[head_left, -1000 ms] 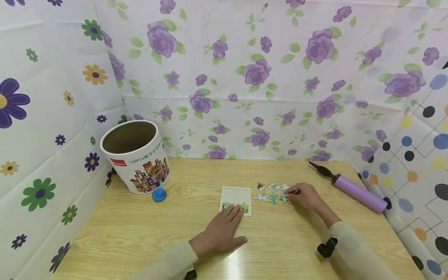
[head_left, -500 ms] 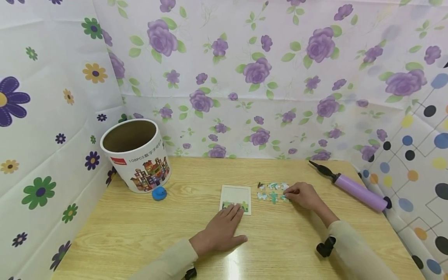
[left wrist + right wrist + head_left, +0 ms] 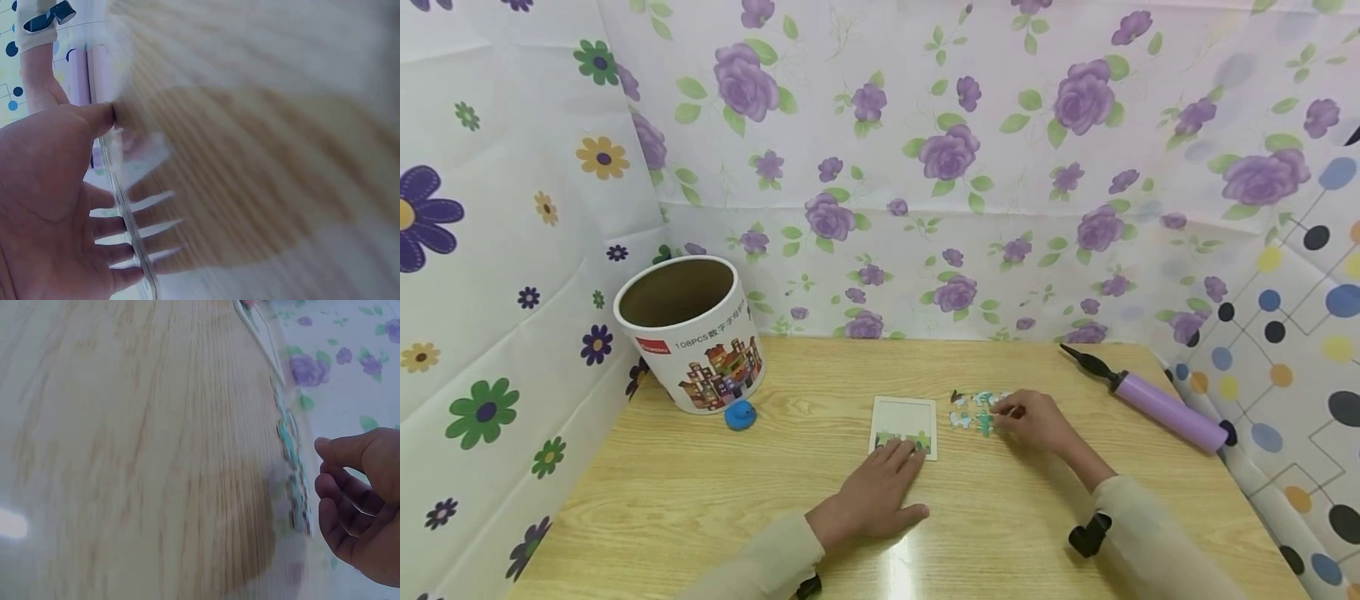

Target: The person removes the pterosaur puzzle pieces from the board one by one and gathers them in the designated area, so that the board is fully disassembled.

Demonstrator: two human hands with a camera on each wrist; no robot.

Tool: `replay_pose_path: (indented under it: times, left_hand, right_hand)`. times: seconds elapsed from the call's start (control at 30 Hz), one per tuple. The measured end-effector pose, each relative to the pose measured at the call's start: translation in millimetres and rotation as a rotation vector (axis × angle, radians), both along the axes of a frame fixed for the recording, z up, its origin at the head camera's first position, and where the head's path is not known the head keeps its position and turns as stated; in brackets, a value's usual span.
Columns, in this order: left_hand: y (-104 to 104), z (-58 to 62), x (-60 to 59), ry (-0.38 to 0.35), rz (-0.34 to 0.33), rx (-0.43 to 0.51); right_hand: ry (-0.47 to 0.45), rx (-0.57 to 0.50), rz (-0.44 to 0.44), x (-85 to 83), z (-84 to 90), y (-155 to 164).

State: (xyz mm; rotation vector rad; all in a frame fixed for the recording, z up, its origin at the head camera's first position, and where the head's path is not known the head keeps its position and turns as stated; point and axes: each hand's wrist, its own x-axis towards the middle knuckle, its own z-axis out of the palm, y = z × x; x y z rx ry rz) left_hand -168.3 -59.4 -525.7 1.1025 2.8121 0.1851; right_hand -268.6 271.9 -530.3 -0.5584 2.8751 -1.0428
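A square white puzzle tray (image 3: 904, 415) lies mid-table, with green puzzle pieces (image 3: 922, 437) along its near side. My left hand (image 3: 871, 496) lies flat, its straight fingertips resting on that near side and partly covering the pieces. To the right of the tray, several white and green jigsaw pieces (image 3: 984, 422) are laid out in two rows. My right hand (image 3: 1036, 421) hovers at the right end of these rows and hides some of them. In the right wrist view its fingers (image 3: 330, 487) are loosely curled, thumb and fingertips apart, nothing seen between them.
A large white printed bucket (image 3: 730, 358) stands at the back left, with a small blue toy duck (image 3: 741, 415) in front of it. A purple hand pump (image 3: 1168, 410) with a black nozzle lies at the right. Patterned cloth walls (image 3: 880, 167) close in the back and sides.
My right hand has moved a little to the left over the puzzle pieces, covering more of the right end of the rows. My left hand has stayed on the tray.
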Motion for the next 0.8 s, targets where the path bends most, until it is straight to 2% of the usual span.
replay_pose_path:
  times: [0.23, 0.5, 0.8]
  left_hand:
    - [5, 2.7, 5.8, 0.045, 0.01, -0.113]
    - [10, 7.1, 8.9, 0.013, 0.012, -0.154]
    - [8, 6.0, 7.1, 0.017, -0.026, -0.095]
  right_hand:
    - [0.015, -0.028, 0.07, -0.2, 5.5, -27]
    - [-0.018, -0.036, 0.117, -8.5, 9.2, -65]
    - [-0.03, -0.042, 0.207, -17.8, 10.1, -106]
